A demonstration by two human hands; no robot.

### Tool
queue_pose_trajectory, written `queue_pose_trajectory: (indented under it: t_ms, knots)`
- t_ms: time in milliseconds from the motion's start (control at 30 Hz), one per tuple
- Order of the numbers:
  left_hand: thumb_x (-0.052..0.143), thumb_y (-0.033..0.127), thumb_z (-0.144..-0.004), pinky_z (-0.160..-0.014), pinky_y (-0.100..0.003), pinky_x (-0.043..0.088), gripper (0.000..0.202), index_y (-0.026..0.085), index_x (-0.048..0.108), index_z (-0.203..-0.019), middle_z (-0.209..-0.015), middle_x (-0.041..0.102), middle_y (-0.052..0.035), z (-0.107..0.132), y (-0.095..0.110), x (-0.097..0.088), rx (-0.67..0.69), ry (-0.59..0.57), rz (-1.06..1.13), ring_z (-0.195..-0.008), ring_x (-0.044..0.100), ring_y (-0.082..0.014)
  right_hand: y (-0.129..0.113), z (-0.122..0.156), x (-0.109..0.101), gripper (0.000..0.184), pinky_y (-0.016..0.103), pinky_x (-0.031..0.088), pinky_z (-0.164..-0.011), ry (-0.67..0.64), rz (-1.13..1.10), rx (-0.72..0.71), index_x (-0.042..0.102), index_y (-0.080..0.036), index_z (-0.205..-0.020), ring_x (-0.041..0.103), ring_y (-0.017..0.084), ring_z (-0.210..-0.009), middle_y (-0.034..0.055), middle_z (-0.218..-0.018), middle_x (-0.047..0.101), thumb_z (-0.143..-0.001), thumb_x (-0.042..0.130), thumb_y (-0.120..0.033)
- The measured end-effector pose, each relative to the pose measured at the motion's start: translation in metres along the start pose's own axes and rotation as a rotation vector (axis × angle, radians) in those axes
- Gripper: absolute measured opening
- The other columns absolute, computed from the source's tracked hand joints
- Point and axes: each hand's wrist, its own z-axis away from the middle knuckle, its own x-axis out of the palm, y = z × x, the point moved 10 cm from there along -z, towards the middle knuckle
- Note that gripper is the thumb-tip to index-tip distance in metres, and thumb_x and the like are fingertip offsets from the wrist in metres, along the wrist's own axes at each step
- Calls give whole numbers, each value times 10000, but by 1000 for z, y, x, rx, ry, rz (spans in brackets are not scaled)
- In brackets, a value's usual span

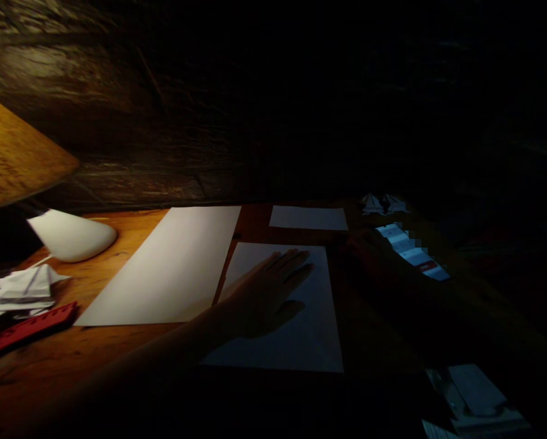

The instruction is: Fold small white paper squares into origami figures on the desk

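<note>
My left hand (273, 296) lies flat on a white sheet of paper (319, 341), its fingers stretched out and pointing to the right. A larger white sheet (177, 262) is just left of it. In deep shadow, my right hand (369, 247) is beside the left edge of a phone (410, 251) with a lit screen. The dark hides its fingers, so I cannot tell whether they touch the phone or hold anything. Behind the hands is a smaller white piece of paper (308, 217).
A lamp with a yellow shade (21, 152) and white base (74, 235) stands at the left. Folded paper (21, 291) and a red strip-shaped object (30, 329) are in front of it. More folded paper (383, 204) is at the back right. Pale items (479, 396) show dimly at the lower right.
</note>
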Motion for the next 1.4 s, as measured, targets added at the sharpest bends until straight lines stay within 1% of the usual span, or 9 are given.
queue_pose_trajectory:
  t_ms: [167, 367, 467, 633, 700, 867, 1033, 1233, 1400]
  knots:
    - [554, 386, -1007, -1282, -559, 212, 703, 241, 234, -1616, -1728, 166, -106, -1, 1, 0, 6, -8, 3, -1598, 152, -317, -10, -16, 5, 172, 389, 422, -848, -26, -9, -72, 652, -192, -1041, 549, 265, -973, 119, -1075, 610, -989, 489, -178]
    - [569, 380, -997, -1277, -567, 232, 713, 256, 231, -1612, -1724, 189, -98, -1, 2, -4, 2, 23, 24, -1593, 172, -324, -24, -20, 3, 173, 386, 422, -864, -25, -23, -81, 638, -209, -1093, 552, 262, -998, 105, -1086, 610, -1002, 491, -202]
    - [561, 372, -1001, -1275, -570, 237, 695, 250, 241, -1606, -1722, 194, -104, -1, 2, -3, 3, 19, 23, -1593, 174, -326, -16, -18, 3, 176, 374, 424, -843, -22, -24, -68, 652, -222, -1074, 558, 253, -970, 97, -1067, 624, -1005, 490, -219]
    - [546, 389, -1009, -1279, -574, 221, 687, 226, 253, -1609, -1722, 187, -116, 0, 2, 0, -6, -3, 6, -1594, 160, -331, 19, -14, -1, 239, 386, 419, -793, 34, 15, 28, 660, -178, -1070, 564, 291, -997, 154, -1081, 618, -998, 433, -182]
    - [550, 389, -1006, -1283, -569, 214, 699, 227, 246, -1614, -1726, 174, -113, 0, 2, 0, -4, -6, 11, -1597, 152, -327, 21, -13, 1, 229, 375, 423, -776, 22, 10, 19, 661, -188, -1090, 571, 287, -996, 144, -1089, 620, -985, 458, -182]
    - [558, 383, -999, -1284, -565, 210, 720, 238, 232, -1625, -1727, 176, -108, 0, 0, -1, -16, 0, 29, -1598, 146, -329, -1, -17, 2, 211, 376, 437, -805, 19, -26, -14, 665, -203, -1078, 568, 273, -979, 127, -1076, 609, -978, 481, -175]
    - [580, 376, -981, -1285, -562, 217, 738, 234, 238, -1619, -1727, 180, -93, -1, 3, -2, -7, -15, 35, -1596, 153, -331, -19, -26, 5, 169, 372, 442, -853, -21, -77, -83, 656, -220, -1064, 577, 247, -973, 94, -1056, 625, -998, 500, -217]
    - [574, 375, -986, -1292, -560, 202, 754, 228, 205, -1627, -1726, 185, -94, -2, 3, -2, -13, -18, 26, -1594, 160, -328, -12, -32, 9, 187, 361, 460, -838, -14, -117, -31, 667, -212, -1067, 605, 235, -945, 90, -1050, 632, -996, 494, -201]
    - [547, 419, -1003, -1292, -556, 203, 703, 208, 264, -1610, -1720, 196, -117, -1, 3, 0, -13, -25, 14, -1594, 164, -330, -6, -27, 8, 214, 381, 469, -837, -6, -105, -10, 672, -190, -1094, 620, 257, -966, 119, -1074, 656, -1005, 479, -211]
